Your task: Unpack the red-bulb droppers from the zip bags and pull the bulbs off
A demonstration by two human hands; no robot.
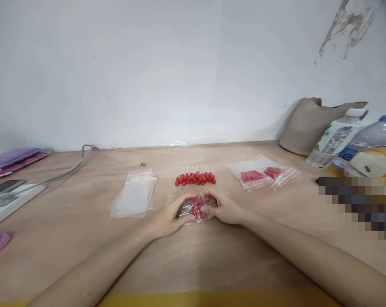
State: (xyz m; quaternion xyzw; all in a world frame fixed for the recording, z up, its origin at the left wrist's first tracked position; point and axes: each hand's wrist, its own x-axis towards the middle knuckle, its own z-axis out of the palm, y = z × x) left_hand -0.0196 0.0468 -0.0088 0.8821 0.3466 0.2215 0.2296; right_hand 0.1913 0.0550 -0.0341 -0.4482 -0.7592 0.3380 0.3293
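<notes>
Between my two hands is a clear zip bag [198, 209] with several red-handled tools with thin metal shafts inside. My left hand [170, 215] grips the bag's left side, thumb in front and fingers behind. My right hand [226, 207] pinches its right end, close to the zip strip. Just beyond the bag lies a row of loose red-handled tools [195, 178], their thin shafts pointing to the wall; their exact kind is too small to tell. To the left is a stack of flat clear zip bags [134, 194]. Filled zip bags [260, 172] overlap at the right.
Two plastic bottles [340, 136] and a grey-brown container [303, 125] stand at the right back. At the left are a white power strip [17, 200] with a cable [61, 175], a phone [7, 186] and purple items [17, 158]. A wall [180, 76] bounds the table's back.
</notes>
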